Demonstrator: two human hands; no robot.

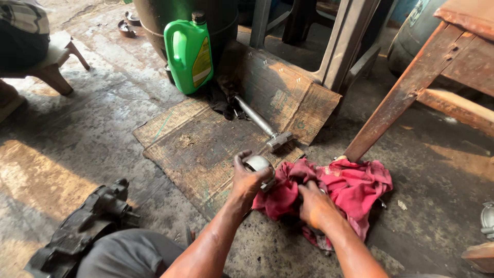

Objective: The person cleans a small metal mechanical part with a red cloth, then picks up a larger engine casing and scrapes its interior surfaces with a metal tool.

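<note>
A small round shiny metal part (257, 163) is held up in the left hand (248, 177). The fingers are curled tight around it, just above the floor. The part sits right beside a crumpled red cloth (355, 185), which is spread on the dirty grey concrete floor (92, 134). The right hand (314, 205) is pressed down into the red cloth, and a fold of the cloth is gripped by its fingers.

A flat piece of worn brown cardboard (206, 144) is laid on the floor just behind the hands. A metal hammer with a long silver handle (262, 124) is lying on it, with its head near the shiny part. A tall green plastic jug with a black cap (189, 51) is stood at the far edge of the cardboard.

A dark, greasy lump of engine metal (82, 226) is seen on the floor at the left, near the person's knee. A slanted brown wooden leg of a bench (396, 98) is planted on the floor just behind the red cloth.
</note>
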